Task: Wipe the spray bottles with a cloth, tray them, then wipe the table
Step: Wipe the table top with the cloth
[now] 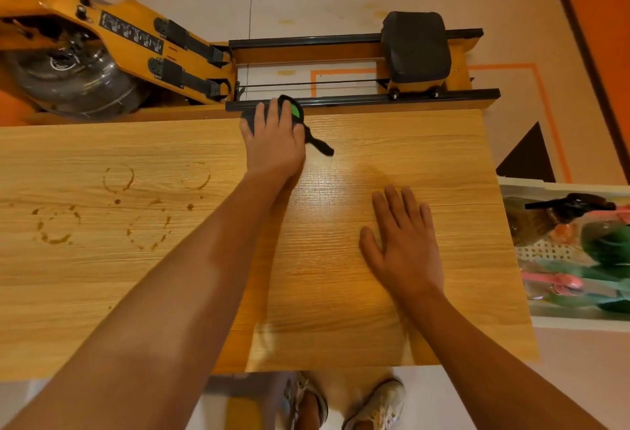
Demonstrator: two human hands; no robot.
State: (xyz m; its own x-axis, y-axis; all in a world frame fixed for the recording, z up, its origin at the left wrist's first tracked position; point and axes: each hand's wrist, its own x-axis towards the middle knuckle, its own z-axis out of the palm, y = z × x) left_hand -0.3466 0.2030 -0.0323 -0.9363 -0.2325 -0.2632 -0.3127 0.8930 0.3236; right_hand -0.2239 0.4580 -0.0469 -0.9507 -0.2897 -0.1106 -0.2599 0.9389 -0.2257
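Observation:
My left hand (274, 138) presses a dark cloth with a green patch (296, 112) flat against the far edge of the wooden table (136, 276). My right hand (404, 242) rests open, palm down, on the table's right part, holding nothing. Brown ring stains and drops (117, 179) mark the table's left half. The spray bottles (559, 218) lie in a white tray (579, 322) off the table's right edge, with green and pink parts showing.
A wooden rowing machine (143, 44) with a black seat (416, 46) stands on the floor right behind the table's far edge. My shoes (375, 405) show below the near edge. The tray sits lower than the tabletop, at the right.

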